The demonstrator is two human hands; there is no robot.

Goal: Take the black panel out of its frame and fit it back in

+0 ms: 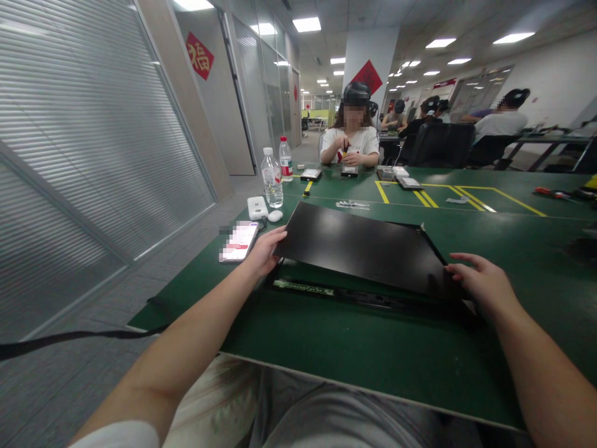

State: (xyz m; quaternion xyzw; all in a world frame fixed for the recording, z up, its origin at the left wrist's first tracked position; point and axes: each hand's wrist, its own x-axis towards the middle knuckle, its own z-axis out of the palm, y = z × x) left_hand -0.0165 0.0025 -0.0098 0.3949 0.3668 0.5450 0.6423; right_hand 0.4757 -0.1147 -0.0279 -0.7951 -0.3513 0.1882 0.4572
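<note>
A glossy black screen panel [354, 242] is held tilted between my two hands. It sits over a black frame [392, 298] lying on the table, with its near edge raised above the frame. My left hand [268, 250] grips the panel's left edge, thumb on top. At the right corner, my right hand [482, 283] pinches the panel's edge between thumb and fingers, with the index finger stretched out. A narrow green circuit board [303, 287] shows in the near side of the frame. Most of the frame is hidden under the panel.
On the green table [354, 348] to the left are a lit phone [240, 241], a white device [257, 208], a white mouse-shaped object [275, 216] and a water bottle [272, 180]. Across the table a person [352, 134] handles a hard drive [349, 170]. Yellow tape [422, 198] marks the table.
</note>
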